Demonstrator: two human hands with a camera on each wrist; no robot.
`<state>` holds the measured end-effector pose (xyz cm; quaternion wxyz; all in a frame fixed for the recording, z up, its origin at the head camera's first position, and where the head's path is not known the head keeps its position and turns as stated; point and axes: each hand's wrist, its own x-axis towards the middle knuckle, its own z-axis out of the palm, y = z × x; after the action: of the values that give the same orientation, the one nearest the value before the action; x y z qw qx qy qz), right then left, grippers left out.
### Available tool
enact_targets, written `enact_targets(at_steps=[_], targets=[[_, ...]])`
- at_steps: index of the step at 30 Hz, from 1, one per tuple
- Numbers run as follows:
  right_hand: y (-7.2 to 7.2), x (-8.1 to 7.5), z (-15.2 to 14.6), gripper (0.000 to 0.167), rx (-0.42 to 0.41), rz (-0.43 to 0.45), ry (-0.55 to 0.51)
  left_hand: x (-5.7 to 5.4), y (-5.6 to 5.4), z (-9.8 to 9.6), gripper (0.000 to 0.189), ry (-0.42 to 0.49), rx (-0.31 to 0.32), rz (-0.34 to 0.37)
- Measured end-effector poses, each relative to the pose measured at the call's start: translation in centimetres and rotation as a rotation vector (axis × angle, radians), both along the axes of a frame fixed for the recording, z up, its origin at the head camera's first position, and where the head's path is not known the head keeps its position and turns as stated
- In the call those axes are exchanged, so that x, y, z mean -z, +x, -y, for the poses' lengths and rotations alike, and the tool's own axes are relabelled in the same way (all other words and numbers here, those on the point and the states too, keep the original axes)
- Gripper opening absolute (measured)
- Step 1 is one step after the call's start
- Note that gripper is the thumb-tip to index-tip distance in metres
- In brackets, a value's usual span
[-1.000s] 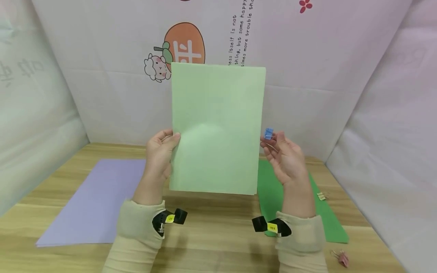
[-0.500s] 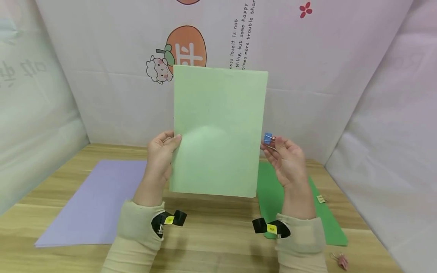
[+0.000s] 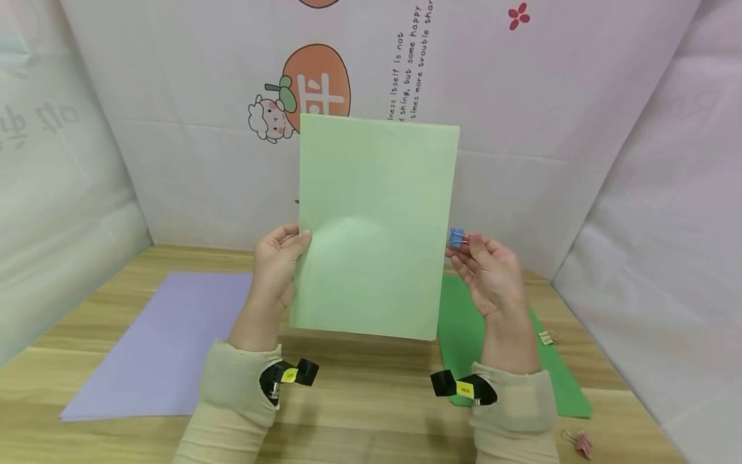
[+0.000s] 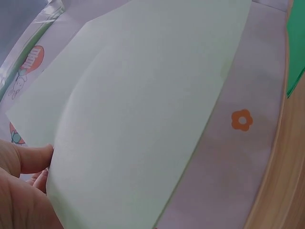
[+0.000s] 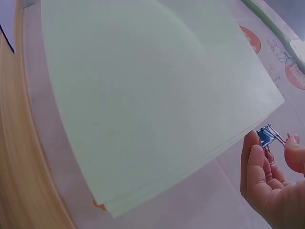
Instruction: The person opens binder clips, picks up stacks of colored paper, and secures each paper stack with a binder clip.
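A stack of light green paper (image 3: 373, 225) is held up above the table, pinched at its left edge between the thumb and fingers of my left hand (image 3: 274, 267). The left wrist view shows that thumb lying on the front sheet, which bulges near it. My right hand (image 3: 489, 274) is beside the right edge and holds a blue binder clip (image 3: 457, 237) by its wire handles. In the right wrist view the clip (image 5: 265, 137) is close to the paper's edge, where several sheet edges (image 5: 209, 155) show slightly fanned.
Purple paper (image 3: 156, 341) lies on the wooden table (image 3: 359, 399) at left, green paper (image 3: 568, 380) at right. A yellow binder clip (image 3: 545, 338) sits at the green paper's edge, a pink one (image 3: 583, 444) nearer the front. White printed cloth (image 3: 498, 96) surrounds the table.
The light green stack has shifted slightly right and down in the head view. The blue clip, gripped throughout, has turned a little and stays beside the stack's right edge.
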<state>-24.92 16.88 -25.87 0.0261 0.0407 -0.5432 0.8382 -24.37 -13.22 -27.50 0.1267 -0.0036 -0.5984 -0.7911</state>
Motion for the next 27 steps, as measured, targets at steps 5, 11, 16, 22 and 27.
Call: enact_targets(at_steps=[5,11,16,22,27], targets=[[-0.02,-0.07,0.12,0.023,0.019,0.021,0.036,-0.07,-0.01,-0.02,0.012,0.004,-0.002,0.003],[-0.09,0.03,0.23,0.019,0.033,0.026,0.051,-0.1,-0.01,-0.04,0.013,-0.004,-0.003,0.008],[-0.13,0.04,0.33,0.018,0.033,0.038,0.056,-0.06,-0.05,-0.07,0.013,-0.006,-0.008,0.005],[-0.08,0.03,0.45,0.016,0.033,0.046,0.079,0.03,-0.12,-0.16,0.013,-0.012,-0.016,0.013],[-0.15,0.1,0.61,0.013,0.03,0.043,0.081,0.03,-0.22,-0.27,0.009,-0.017,-0.023,0.023]])
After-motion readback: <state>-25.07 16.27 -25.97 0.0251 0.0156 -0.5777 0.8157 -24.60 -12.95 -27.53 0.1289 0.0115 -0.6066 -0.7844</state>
